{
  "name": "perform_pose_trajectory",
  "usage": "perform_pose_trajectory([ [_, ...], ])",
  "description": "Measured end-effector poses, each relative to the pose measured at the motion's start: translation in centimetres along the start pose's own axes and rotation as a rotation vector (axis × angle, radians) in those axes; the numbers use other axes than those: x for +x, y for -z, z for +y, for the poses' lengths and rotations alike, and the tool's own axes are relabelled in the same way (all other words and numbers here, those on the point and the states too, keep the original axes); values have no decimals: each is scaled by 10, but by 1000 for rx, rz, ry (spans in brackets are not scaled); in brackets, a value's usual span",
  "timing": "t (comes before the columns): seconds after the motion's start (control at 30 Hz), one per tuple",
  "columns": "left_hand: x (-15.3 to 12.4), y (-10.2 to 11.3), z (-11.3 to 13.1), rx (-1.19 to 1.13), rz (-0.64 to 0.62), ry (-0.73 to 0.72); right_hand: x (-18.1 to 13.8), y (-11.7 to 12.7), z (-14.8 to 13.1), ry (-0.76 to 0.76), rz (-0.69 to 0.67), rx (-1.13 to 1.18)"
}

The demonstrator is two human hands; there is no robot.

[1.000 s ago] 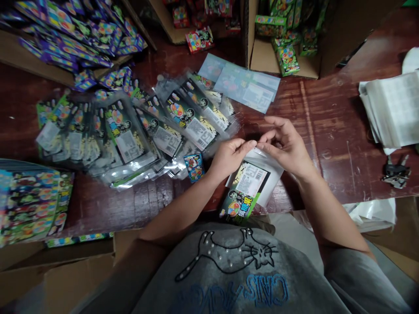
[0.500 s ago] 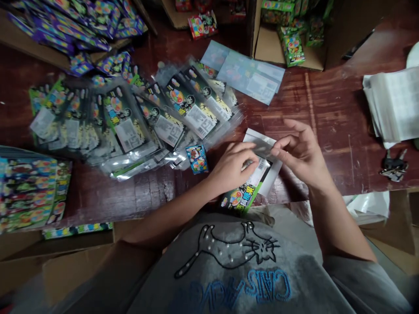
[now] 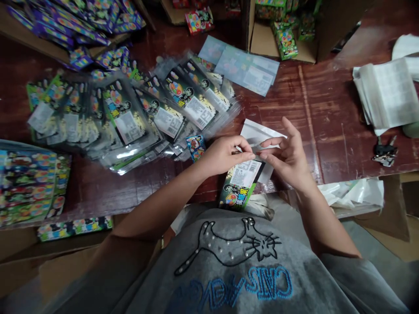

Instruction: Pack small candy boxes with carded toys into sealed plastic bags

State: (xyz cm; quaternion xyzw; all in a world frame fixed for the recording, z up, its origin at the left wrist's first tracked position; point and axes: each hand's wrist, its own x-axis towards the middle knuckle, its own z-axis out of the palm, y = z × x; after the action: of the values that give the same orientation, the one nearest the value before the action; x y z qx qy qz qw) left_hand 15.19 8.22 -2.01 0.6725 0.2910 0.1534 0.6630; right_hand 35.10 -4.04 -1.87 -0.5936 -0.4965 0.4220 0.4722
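Head camera shows our wooden table (image 3: 327,113), a fan of sealed packets (image 3: 131,117) spread across its left. At the near edge lies one green packet (image 3: 242,185), its clear flap pinched tight by our left hand (image 3: 222,155) and right hand (image 3: 288,159). A blue sachet (image 3: 195,146) sits just beside the left hand.

Single head cam, aimed forward and steeply down over the shirt (image 3: 229,270) onto the table (image 3: 327,131); close range, left hand (image 3: 222,155), right hand (image 3: 288,159), packet (image 3: 244,181) mid-frame.
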Motion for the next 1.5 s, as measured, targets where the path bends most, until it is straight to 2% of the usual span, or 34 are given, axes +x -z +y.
perform_pose_trajectory([
  [0.1,-14,9,-4,-54,-8,16,-5,-14,-6,-1,0,-20],
  [0.23,-32,22,-10,-28,-33,-62,-16,-31,-12,11,52,-25],
  [0.3,-39,25,-12,-44,-22,-53,-17,-34,-15,-1,62,-6],
  [0.47,-50,20,-22,-120,119,2,-19,-40,-18,-18,55,-60],
  [0.57,-56,19,-25,-112,163,-52,-32,-46,-15,118,1,-202],
  [0.67,-63,23,-21,-59,122,-98,-40,-43,-18,235,-75,-314],
  [0.8,-68,22,-12,-35,107,-70,-22,-28,-39,62,-2,-171],
  [0.93,-67,16,-11,-30,148,-3,0,-26,-54,-30,-182,-100],
  [1.03,-66,12,-13,-36,160,14,4,-35,-51,-21,-213,-160],
  [1.17,-69,12,-11,-90,171,19,-2,-43,-44,49,-126,-323],
  [1.3,-73,13,-6,-136,147,1,-12,-48,-43,205,-22,-575],
  [1.4,-73,10,-7,-158,109,-31,-16,-55,-41,355,-39,-788],
  [1.5,-73,9,-10,-150,92,-52,-14,-59,-40,413,-86,-844],
])
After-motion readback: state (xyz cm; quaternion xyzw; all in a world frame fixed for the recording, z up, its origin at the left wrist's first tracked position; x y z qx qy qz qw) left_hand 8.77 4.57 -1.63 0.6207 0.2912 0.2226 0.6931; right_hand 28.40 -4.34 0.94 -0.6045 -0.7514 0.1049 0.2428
